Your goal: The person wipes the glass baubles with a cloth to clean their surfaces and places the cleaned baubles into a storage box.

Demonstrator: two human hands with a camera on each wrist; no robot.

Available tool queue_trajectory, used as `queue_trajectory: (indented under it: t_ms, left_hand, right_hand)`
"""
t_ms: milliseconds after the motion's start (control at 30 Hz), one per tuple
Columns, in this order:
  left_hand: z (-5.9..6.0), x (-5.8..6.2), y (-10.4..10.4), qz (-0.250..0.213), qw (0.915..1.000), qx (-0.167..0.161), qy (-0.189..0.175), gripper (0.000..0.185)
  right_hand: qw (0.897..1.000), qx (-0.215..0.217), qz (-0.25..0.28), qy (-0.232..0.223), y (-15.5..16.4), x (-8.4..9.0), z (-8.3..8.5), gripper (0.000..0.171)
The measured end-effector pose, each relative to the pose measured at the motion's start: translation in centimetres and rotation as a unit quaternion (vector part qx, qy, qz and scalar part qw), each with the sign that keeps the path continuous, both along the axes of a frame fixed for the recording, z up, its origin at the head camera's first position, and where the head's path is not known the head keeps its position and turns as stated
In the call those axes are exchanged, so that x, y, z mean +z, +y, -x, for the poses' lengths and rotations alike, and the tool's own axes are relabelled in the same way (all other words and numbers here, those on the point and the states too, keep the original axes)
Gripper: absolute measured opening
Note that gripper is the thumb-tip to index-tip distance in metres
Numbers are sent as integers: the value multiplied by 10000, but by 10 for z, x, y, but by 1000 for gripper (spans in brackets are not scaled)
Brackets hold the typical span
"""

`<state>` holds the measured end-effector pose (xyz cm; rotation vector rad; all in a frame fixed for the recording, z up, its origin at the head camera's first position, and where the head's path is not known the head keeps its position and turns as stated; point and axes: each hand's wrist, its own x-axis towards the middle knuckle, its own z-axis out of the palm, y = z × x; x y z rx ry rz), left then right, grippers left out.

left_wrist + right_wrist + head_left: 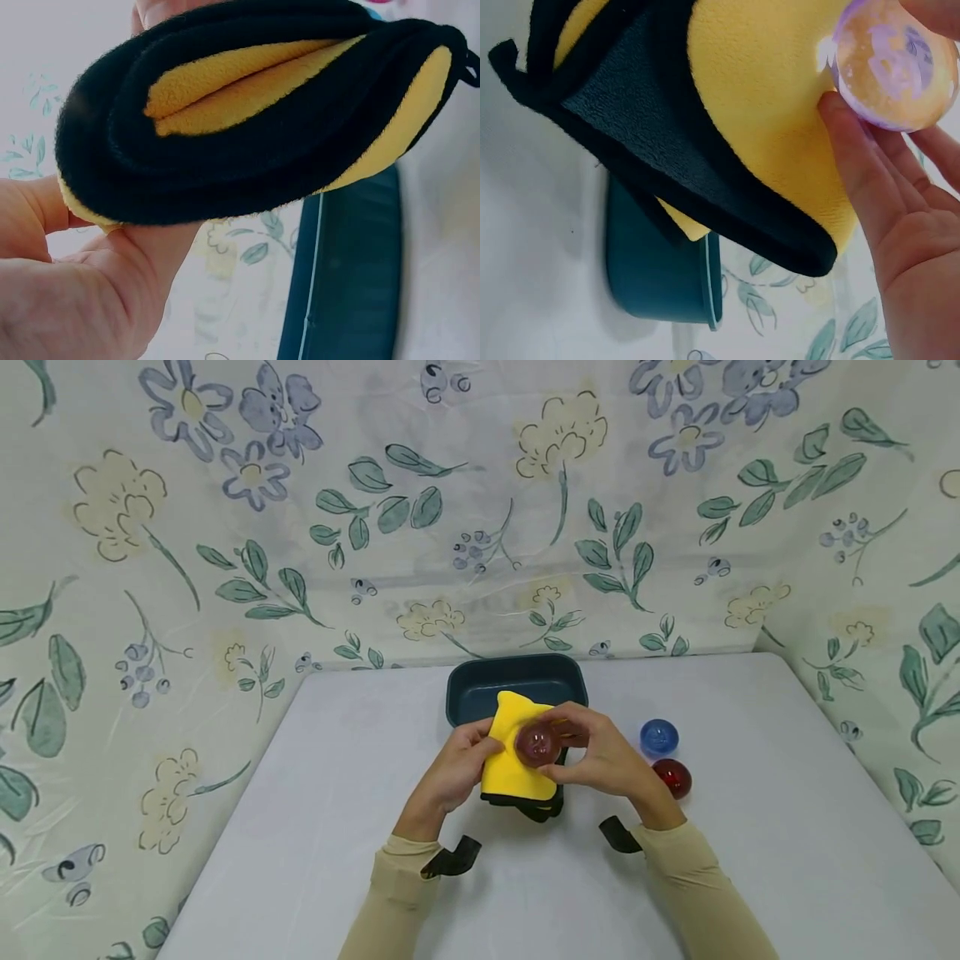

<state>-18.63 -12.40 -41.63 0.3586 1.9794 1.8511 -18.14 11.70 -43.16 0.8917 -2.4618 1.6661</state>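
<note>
A folded yellow cloth (517, 777) with black edging is gripped along its left side by my left hand (460, 766). Between the thumb and fingers of my right hand (603, 756) is a clear, purple-tinted ball (537, 743), held against the face of the cloth. In the right wrist view the ball (892, 64) looks see-through, with the fingertips around it. From the left wrist the cloth (247, 112) shows its rolled layers edge-on, dark outside and yellow within; the ball is hidden there.
Behind the hands stands a dark teal rectangular basin (517, 666). To the right of my right hand, a blue clear ball (659, 737) and a red clear ball (672, 778) lie on the white table (337, 777). A floral curtain (480, 527) hangs around the table.
</note>
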Motion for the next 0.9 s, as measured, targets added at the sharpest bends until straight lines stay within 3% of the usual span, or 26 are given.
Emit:
queue_trajectory:
  t_ms: [367,767,900]
  left_hand:
    - [1,0,-2,16,9998,204,71,48]
    - [1,3,-4,156,9993,333,78,48]
    - [1,5,-2,248,9992,305,124,47]
  right_hand:
    - [9985,-82,-499,227,6,-2,3,63]
    - [9962,-4,-865,-78,5,-7,5,64]
    - [9946,-154,-1024,101,4,-8,7,62]
